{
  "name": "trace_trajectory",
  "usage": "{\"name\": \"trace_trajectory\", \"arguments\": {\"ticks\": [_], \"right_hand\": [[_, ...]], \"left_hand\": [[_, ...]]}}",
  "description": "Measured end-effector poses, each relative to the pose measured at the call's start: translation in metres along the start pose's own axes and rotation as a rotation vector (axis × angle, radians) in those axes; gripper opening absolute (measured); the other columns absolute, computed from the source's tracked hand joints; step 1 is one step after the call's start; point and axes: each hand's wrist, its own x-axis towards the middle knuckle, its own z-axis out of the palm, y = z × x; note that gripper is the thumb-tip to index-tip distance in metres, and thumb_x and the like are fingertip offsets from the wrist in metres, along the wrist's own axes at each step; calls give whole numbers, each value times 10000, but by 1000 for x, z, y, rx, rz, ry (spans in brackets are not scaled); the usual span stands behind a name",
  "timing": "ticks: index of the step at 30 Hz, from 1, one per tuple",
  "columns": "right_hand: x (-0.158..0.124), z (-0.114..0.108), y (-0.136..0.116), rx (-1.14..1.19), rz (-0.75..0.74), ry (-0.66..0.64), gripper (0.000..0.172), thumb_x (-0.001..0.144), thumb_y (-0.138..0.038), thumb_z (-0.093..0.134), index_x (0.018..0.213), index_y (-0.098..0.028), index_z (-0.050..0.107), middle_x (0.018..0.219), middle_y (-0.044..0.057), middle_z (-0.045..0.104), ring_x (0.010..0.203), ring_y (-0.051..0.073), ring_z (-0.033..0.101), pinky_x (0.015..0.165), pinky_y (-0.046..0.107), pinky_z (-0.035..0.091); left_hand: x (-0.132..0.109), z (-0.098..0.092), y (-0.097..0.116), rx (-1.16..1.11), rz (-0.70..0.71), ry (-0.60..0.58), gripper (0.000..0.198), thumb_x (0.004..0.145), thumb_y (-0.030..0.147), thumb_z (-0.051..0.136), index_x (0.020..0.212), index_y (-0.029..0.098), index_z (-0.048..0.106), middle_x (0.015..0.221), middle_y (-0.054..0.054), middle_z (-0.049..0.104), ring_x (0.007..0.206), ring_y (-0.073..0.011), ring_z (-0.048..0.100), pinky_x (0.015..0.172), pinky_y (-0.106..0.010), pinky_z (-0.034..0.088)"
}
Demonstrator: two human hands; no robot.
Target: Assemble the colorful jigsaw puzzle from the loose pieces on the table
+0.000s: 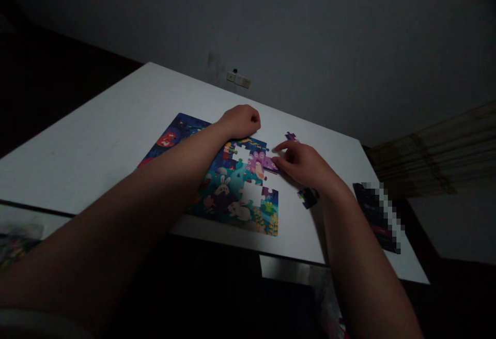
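Observation:
A partly assembled jigsaw puzzle (pixel 222 202) with cartoon animals lies on the white table, with gaps toward its right side. My left hand (pixel 241 120) rests in a loose fist at the puzzle's far edge; nothing shows in it. That forearm crosses over the puzzle and hides part of it. At the right edge, my right hand (pixel 304 162) has thumb and index finger apart. Its thumb touches a purple puzzle piece (pixel 270 164) beside the purple owl-like figure; the other fingers curl under. Loose pieces lie near this hand: a purple one (pixel 290 136) behind it and a dark one (pixel 307 197) nearer me.
The white table (pixel 96 122) stands against a grey wall with a socket plate (pixel 238 79). A dark, partly pixelated packet (pixel 375 215) lies at the table's right. Below the front edge is a shelf with blurred items (pixel 19 246). A patterned curtain (pixel 437 153) hangs at right.

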Motion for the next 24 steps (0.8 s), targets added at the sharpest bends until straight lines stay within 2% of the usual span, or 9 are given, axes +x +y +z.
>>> {"name": "trace_trajectory", "arguments": {"ticks": [10,17,20,24], "right_hand": [[2,1,7,80,5,-8,292,1054,-493,786,1182,-232,809,855,71,792,746,256,700,682,396,473],[2,2,6,413,88,-51,350,1082,-582,709,1207,-256,738,831,55,769,776,280,763,728,420,584],[1,3,0,517,69,-50,418,991,-578,824,1240,-258,724,911,50,770,833,267,759,785,431,618],[2,6,-6,525,16,-52,562,787,-431,999,1241,-252,721,925,30,742,852,249,729,821,428,631]], "left_hand": [[0,0,0,-8,4,2,257,939,274,743,1101,225,936,1115,-115,900,1088,-297,795,962,-391,580],[1,1,-2,-13,5,4,283,938,286,738,1120,230,947,1115,-125,901,1081,-308,803,972,-412,587],[0,1,-1,-14,1,4,299,929,288,738,1134,232,949,1126,-122,902,1091,-312,804,982,-413,588],[0,0,0,-11,7,2,296,936,282,732,1132,226,947,1133,-127,901,1089,-311,805,972,-414,586]]}}
